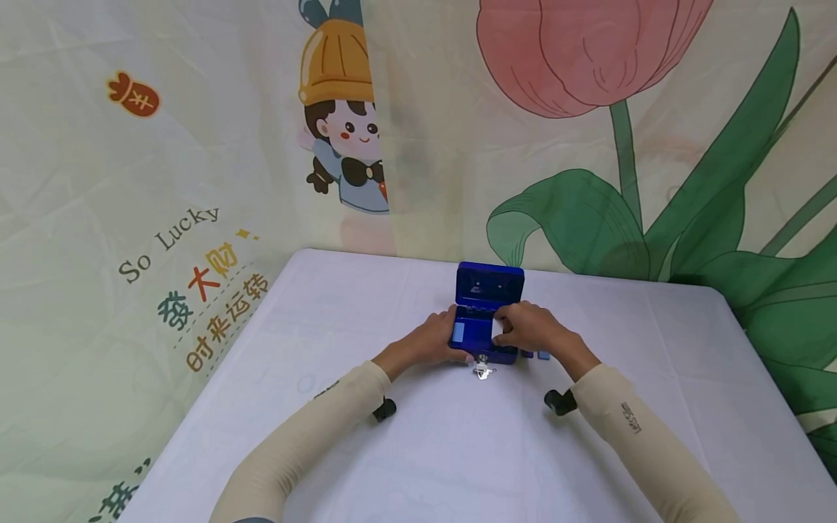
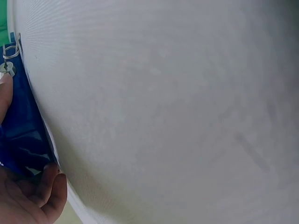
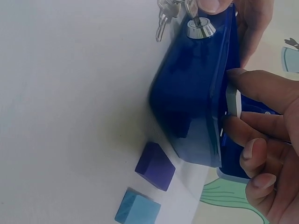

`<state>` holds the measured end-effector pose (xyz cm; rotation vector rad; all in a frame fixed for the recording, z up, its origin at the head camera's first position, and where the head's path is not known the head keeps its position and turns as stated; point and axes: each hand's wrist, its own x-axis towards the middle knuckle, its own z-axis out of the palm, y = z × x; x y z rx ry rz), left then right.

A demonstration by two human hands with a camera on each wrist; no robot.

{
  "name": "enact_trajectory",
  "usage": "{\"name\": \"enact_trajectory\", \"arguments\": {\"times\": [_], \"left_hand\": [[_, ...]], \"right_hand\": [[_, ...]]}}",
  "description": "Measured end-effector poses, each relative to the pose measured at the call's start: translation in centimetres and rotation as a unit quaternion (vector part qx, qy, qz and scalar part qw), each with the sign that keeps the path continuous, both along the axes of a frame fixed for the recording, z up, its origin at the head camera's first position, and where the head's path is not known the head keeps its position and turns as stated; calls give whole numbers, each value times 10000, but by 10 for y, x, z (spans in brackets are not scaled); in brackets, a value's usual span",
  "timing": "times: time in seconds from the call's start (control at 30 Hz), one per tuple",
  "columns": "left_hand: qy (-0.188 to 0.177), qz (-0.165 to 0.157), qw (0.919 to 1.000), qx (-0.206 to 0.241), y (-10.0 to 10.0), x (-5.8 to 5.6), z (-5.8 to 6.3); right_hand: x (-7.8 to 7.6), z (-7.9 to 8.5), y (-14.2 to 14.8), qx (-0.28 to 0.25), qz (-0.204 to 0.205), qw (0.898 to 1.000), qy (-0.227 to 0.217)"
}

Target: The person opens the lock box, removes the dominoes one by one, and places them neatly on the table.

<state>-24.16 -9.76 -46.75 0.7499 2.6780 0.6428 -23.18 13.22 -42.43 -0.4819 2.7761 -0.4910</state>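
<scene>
A blue metal cash box (image 1: 490, 285) stands on the table with its lid raised. My left hand (image 1: 431, 338) grips its left side, the thumb (image 3: 212, 4) at the front beside the lock (image 3: 201, 29). A key sits in that lock, and a ring with more keys (image 1: 482, 373) hangs from it. Between thumb and forefinger, my right hand (image 1: 531, 325) pinches a white block (image 3: 233, 101) at the right side of the box's opening. A light blue piece (image 1: 459, 332) lies inside at the left. In the left wrist view only part of the box (image 2: 23, 116) shows.
To the right of the box, a purple block (image 3: 156, 167) and a light blue block (image 3: 138, 207) lie on the white tablecloth (image 1: 458, 450). A printed cloth backdrop (image 1: 431, 145) hangs behind the table's far edge.
</scene>
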Motion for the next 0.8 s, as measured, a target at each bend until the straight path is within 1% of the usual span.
{"name": "enact_trajectory", "arguments": {"times": [0.4,0.6,0.8], "left_hand": [[-32,27,10000,35,-1,1,0],[-12,-16,10000,39,-1,0,-2],[2,-29,10000,38,-1,1,-1]], "right_hand": [[2,3,5,-22,-110,9999,-47],[4,5,9,-58,-44,10000,21],[4,5,14,-123,-47,9999,74]]}}
